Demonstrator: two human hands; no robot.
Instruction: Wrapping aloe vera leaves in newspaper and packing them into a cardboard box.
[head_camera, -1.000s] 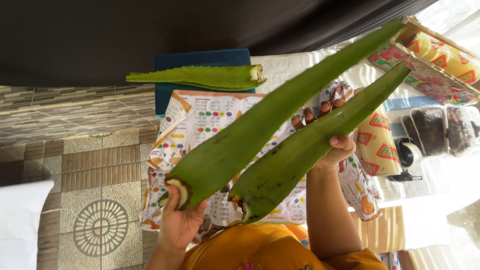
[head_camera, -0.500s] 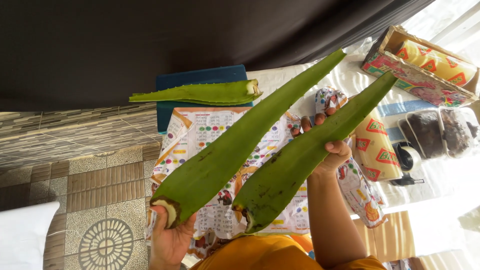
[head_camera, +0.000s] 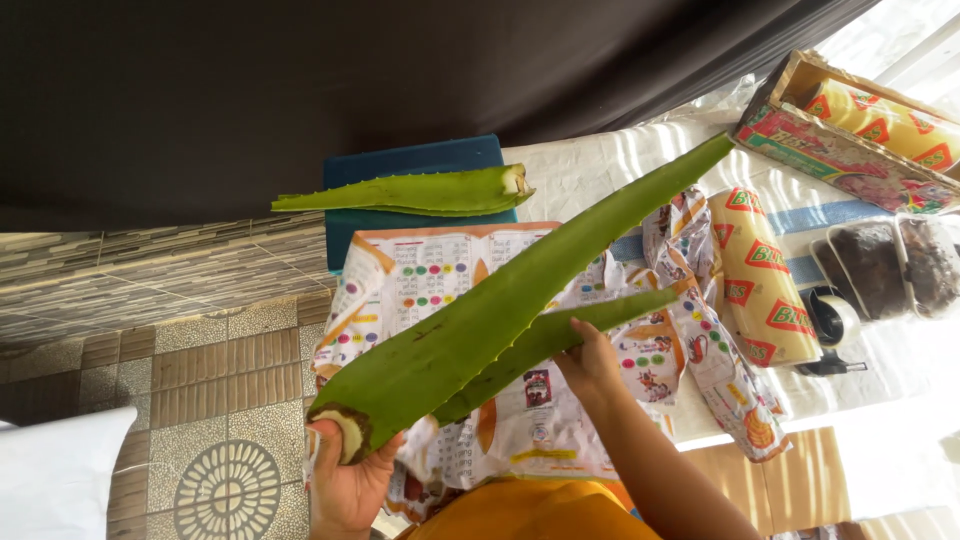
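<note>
Hands (head_camera: 350, 480) gripping 2 aloe leaves (head_camera: 500, 320), yellow-red roll (head_camera: 760, 280) w/ box (head_camera: 850, 130) right.

The person wears an orange top (head_camera: 540, 512), seen at the bottom edge. Both forearms are bare above it. The left hand (head_camera: 345, 485) and right hand (head_camera: 590, 365) carry no rings or gloves.

Green aloe leaves (head_camera: 500, 310) over multicoloured printed paper (head_camera: 440, 275), a dark blue board (head_camera: 400, 165), patterned brown tiles (head_camera: 200, 350)
</note>
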